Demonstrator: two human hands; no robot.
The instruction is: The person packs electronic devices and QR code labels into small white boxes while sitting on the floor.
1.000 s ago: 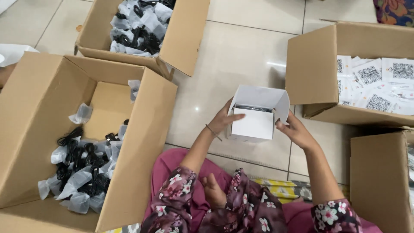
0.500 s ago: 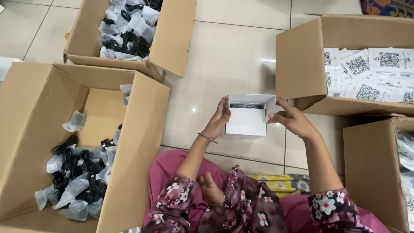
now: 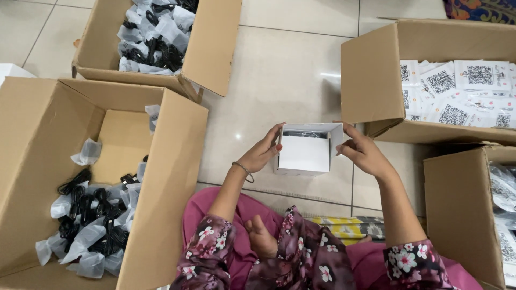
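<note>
Both grips clamp the small white box (image 3: pixel 307 149): your left hand (image 3: pixel 264 153) and right hand (image 3: pixel 362 152) have folded its flap inward, nearly closed.

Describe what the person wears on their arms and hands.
Both forearms are bare. The left hand has red-painted nails and a thin dark bangle at the wrist. The right hand shows no jewellery. Dark maroon sleeves with pink and white flower print end near the elbows.

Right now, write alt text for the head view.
Both hands, left hand and right hand, hold a small white box above a tiled floor, amid open cardboard boxes of bagged black cables and white leaflets.
</note>
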